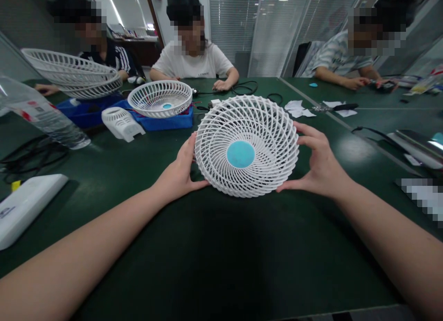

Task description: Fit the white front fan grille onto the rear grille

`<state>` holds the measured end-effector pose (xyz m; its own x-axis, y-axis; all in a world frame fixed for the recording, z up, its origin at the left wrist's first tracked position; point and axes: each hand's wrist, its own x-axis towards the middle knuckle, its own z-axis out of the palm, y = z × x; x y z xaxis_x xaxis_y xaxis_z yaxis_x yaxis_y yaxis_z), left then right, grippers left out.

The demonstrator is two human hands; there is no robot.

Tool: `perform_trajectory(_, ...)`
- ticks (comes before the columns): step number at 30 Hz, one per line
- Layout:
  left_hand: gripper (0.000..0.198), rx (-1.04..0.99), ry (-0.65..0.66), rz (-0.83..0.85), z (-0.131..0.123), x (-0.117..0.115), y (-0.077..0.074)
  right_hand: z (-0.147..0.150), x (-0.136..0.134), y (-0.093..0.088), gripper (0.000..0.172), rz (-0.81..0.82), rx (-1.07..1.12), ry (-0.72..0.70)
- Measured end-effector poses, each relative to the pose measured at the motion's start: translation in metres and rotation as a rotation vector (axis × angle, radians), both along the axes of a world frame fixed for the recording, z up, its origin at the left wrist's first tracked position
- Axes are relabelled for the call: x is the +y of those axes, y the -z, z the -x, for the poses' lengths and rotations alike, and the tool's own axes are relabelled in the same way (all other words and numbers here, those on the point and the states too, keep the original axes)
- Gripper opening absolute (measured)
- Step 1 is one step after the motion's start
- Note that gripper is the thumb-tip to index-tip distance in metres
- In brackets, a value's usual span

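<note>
Between my two hands I hold a round white fan grille (266,127) with curved ribs and a turquoise disc (240,154) at its centre. It is tilted up so that its face with the disc points toward me. My left hand (183,166) grips the left rim, thumb at the lower edge and the other fingers partly hidden behind. On the opposite rim, my right hand (316,159) has its thumb below and its fingers spread along the upper edge. Both hands are above the dark green table (221,256).
Fan grilles (161,88) rest on blue trays (169,122) at the back left, near a white plastic housing (121,122). A water bottle (44,113) and a white flat case (31,205) stand left. Pliers (339,108) and paper scraps lie back right. Three people sit across.
</note>
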<state>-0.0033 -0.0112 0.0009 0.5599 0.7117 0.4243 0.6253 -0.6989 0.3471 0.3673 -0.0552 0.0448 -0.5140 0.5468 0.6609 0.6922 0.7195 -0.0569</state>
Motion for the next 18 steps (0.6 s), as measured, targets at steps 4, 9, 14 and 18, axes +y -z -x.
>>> perform_trajectory(4, 0.127, -0.012, -0.002, 0.002, 0.0, -0.001, 0.001, -0.003, 0.004, 0.007, 0.104, 0.023, 0.069, -0.066)
perform_trajectory(9, 0.127, -0.041, 0.0, 0.019, 0.0, 0.0, 0.003, -0.007, 0.013, 0.025, 0.057, 0.214, 0.488, -0.015)
perform_trajectory(14, 0.129, -0.047, -0.039, 0.08, 0.0, 0.003, 0.006, -0.021, 0.025, 0.046, 0.049, 0.68, 0.506, 0.005)
perform_trajectory(18, 0.128, -0.065, -0.043, 0.091, -0.001, 0.004, 0.007, -0.02, 0.025, 0.052, 0.081, 0.718, 0.279, -0.039)
